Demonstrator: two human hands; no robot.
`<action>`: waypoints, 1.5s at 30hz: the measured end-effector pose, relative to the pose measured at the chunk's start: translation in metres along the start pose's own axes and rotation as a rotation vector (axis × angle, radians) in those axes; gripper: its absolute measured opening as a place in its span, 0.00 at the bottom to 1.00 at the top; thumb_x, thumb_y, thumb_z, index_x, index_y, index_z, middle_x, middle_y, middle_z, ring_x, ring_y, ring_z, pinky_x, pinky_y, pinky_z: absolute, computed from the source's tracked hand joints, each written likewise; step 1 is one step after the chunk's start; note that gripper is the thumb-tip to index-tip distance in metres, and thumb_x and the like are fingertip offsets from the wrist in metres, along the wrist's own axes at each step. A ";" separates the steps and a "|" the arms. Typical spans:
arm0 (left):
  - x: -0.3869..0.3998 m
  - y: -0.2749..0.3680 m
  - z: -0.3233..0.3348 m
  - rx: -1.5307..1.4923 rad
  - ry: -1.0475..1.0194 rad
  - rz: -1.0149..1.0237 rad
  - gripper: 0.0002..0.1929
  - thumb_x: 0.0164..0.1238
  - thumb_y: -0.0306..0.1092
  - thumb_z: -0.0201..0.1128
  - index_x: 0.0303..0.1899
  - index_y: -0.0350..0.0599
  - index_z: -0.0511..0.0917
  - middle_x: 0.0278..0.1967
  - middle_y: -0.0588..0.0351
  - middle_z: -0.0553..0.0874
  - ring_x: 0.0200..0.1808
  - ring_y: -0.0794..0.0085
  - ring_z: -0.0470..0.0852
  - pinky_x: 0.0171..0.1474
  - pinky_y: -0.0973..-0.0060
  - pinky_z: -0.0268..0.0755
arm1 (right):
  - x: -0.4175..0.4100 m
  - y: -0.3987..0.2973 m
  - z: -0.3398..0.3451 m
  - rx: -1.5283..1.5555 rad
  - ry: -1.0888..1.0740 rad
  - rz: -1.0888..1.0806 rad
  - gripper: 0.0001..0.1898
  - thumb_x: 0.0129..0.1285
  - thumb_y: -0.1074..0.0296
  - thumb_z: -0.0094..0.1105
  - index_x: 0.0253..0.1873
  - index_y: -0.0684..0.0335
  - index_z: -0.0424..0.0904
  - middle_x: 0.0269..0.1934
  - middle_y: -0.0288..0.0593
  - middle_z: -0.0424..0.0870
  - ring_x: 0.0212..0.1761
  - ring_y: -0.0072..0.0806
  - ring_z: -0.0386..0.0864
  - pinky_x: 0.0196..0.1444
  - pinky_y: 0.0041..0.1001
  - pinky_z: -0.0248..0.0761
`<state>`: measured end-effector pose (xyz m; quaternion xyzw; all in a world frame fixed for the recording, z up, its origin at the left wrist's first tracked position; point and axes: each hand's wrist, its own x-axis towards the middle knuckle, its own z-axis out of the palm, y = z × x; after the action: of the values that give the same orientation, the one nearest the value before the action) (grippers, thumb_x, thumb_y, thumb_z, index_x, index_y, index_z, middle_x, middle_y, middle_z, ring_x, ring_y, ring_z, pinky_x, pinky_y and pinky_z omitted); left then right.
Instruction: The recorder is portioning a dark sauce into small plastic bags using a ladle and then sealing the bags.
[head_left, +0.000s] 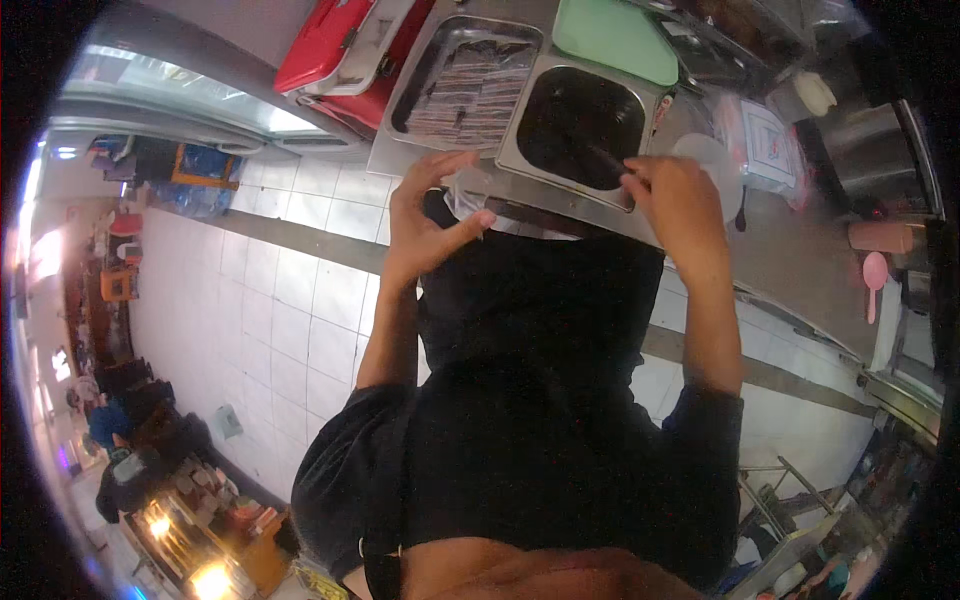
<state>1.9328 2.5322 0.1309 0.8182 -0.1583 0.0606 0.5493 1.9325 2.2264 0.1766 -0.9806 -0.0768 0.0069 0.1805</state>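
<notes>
My left hand (431, 214) curves its fingers and thumb around a small clear plastic bag (469, 191) at the counter's front edge. To the right, my right hand (671, 195) grips the thin handle of a utensil (609, 159), whose far end reaches into a dark substance in a square steel pan (637, 201); that end cannot be made out. Beside this pan, on the left, a larger steel tray (401, 139) holds rows of small filled clear plastic packets (476, 94).
A red cooler box (322, 45) stands at the back left, a pale green lid (615, 37) behind the pan. Right of my right hand are a translucent round lid (709, 161), a plastic-wrapped pack (769, 142), a pink cup (881, 237) and a pink spoon (874, 274).
</notes>
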 end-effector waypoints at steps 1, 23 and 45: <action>0.003 -0.002 0.001 -0.144 -0.113 -0.083 0.35 0.55 0.55 0.75 0.59 0.39 0.81 0.63 0.47 0.80 0.64 0.62 0.76 0.69 0.61 0.63 | 0.006 0.004 -0.002 -0.005 0.002 0.005 0.15 0.65 0.60 0.63 0.53 0.60 0.85 0.41 0.50 0.83 0.43 0.48 0.83 0.47 0.42 0.75; 0.049 0.014 0.056 -1.057 -0.068 -0.324 0.38 0.74 0.56 0.56 0.68 0.27 0.64 0.69 0.37 0.72 0.71 0.58 0.69 0.76 0.65 0.55 | -0.012 0.039 0.005 -0.235 0.277 -0.246 0.11 0.62 0.66 0.62 0.49 0.57 0.84 0.38 0.39 0.82 0.43 0.35 0.81 0.49 0.36 0.72; 0.031 0.015 0.035 -0.044 0.256 0.136 0.34 0.47 0.33 0.82 0.60 0.41 0.80 0.52 0.55 0.85 0.42 0.77 0.79 0.44 0.82 0.69 | -0.011 0.044 0.004 0.445 0.367 0.064 0.10 0.68 0.64 0.63 0.47 0.63 0.84 0.35 0.44 0.85 0.34 0.33 0.82 0.39 0.29 0.73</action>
<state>1.9545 2.4894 0.1386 0.7789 -0.1433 0.1982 0.5776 1.9282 2.1856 0.1575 -0.9036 -0.0087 -0.1485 0.4017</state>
